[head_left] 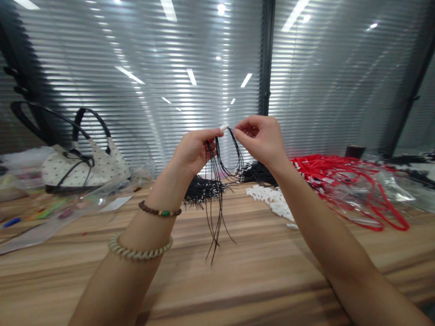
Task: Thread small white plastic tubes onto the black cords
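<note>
Handbag: white with dark spots and black handles (84, 167), upright at far left on your wooden table (190, 290).
Clear plastic: a long strip (50, 228) on the near side of the bag, a white card (116, 203) just beside its right end.
Bracelets: one brown beaded (159, 212), one pale braided (139, 253), both on your left arm.
Left hand (195, 151): raised, your thumb and fingers narrowed on a small white piece (224, 128).
Black cords (219, 185): thin, hanging below your left hand, some looping toward your right.
Black bundles (204, 188): on the table, beyond the cords.
Right hand (263, 138): raised, thumb and forefinger narrow beside the cord loop; you cannot tell whether they grip it.
White pieces (272, 199): a loose pile, left of your right forearm.
Red straps (316, 167): heaped at far right, clear bags (390, 185) among them.
</note>
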`<state>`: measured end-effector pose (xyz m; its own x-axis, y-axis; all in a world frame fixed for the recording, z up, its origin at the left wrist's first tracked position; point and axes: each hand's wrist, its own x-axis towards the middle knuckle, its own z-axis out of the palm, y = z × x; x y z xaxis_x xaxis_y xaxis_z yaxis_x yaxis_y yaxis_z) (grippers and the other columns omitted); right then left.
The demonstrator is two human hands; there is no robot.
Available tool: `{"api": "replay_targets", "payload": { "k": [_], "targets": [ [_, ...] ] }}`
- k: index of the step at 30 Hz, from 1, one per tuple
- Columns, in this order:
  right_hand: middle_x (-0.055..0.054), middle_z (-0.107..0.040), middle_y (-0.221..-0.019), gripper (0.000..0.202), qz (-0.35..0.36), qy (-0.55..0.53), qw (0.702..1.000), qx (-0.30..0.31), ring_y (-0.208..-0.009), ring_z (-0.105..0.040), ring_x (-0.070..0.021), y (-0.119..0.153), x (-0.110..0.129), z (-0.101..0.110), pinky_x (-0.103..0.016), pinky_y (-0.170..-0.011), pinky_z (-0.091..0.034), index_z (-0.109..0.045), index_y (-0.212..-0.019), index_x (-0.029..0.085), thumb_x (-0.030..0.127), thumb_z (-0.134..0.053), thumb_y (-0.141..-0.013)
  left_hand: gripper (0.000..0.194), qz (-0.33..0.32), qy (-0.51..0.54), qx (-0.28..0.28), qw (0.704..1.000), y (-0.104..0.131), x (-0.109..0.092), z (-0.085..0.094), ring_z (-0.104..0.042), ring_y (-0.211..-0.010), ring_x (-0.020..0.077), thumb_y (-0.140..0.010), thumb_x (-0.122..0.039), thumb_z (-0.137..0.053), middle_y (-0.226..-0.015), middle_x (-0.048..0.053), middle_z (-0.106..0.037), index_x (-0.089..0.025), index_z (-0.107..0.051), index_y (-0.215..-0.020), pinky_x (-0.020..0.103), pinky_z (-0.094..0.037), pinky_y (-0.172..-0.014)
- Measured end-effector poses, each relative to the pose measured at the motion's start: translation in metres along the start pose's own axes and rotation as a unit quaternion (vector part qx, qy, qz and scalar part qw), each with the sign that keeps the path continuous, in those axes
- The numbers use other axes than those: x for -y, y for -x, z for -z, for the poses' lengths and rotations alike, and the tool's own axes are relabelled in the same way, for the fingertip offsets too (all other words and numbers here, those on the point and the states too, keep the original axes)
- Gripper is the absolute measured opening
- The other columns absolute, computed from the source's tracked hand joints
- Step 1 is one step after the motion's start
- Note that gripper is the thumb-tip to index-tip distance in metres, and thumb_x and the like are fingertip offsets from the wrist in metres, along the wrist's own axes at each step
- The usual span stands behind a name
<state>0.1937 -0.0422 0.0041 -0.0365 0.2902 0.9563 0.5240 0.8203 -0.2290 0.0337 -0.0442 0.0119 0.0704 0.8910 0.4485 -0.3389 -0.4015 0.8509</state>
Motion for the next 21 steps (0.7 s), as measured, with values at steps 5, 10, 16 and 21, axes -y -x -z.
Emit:
{"api": "replay_targets", "payload": {
  "k": [5, 10, 16, 21],
  "targets": [
    [-0.001, -0.067, -0.065, 0.01, -0.006, 0.0, 1.0, 0.008, -0.058, -0.055, -0.0115, 0.0005, 0.0001, -0.0003, -0.028, -0.062, -0.043, -0.069, -0.068, 0.015, 0.019, -0.061, -0.073, 0.006, 0.002, 0.008, 0.001, 1.0, 0.0004, -0.0002, -0.0004, -0.047, -0.048, 0.0063, -0.064, -0.009, -0.073, -0.057, -0.001, -0.06, -0.011, -0.069, -0.06, 0.019, -0.04, -0.045],
    [-0.001, -0.067, -0.067, 0.01, -0.018, 0.005, 1.0, 0.012, -0.061, -0.056, -0.0127, 0.0007, 0.0001, -0.0007, -0.028, -0.063, -0.043, -0.068, -0.069, 0.017, 0.021, -0.061, -0.074, 0.008, 0.0, 0.0, 0.004, 1.0, 0.0004, 0.0004, -0.0002, -0.045, -0.046, 0.0074, -0.063, -0.011, -0.075, -0.055, -0.001, -0.058, -0.014, -0.068, -0.06, 0.022, -0.039, -0.044],
    [-0.001, -0.067, -0.067, 0.01, -0.014, 0.01, 1.0, 0.013, -0.061, -0.056, -0.0125, 0.0005, 0.0004, -0.0016, -0.028, -0.063, -0.044, -0.068, -0.07, 0.017, 0.02, -0.061, -0.074, 0.009, -0.004, -0.003, 0.0, 1.0, -0.0007, 0.0015, 0.0004, -0.046, -0.047, 0.0088, -0.063, -0.011, -0.074, -0.056, 0.0, -0.059, -0.015, -0.068, -0.058, 0.023, -0.039, -0.045],
    [-0.002, -0.067, -0.066, 0.01, -0.007, 0.005, 1.0, 0.017, -0.058, -0.055, -0.0118, 0.0005, -0.0001, -0.0018, -0.028, -0.062, -0.043, -0.069, -0.07, 0.016, 0.018, -0.06, -0.074, 0.008, -0.002, 0.004, 0.011, 1.0, -0.0025, 0.0031, 0.0018, -0.046, -0.048, 0.0078, -0.062, -0.011, -0.076, -0.057, 0.0, -0.061, -0.014, -0.069, -0.058, 0.022, -0.04, -0.044]
  ]
}}
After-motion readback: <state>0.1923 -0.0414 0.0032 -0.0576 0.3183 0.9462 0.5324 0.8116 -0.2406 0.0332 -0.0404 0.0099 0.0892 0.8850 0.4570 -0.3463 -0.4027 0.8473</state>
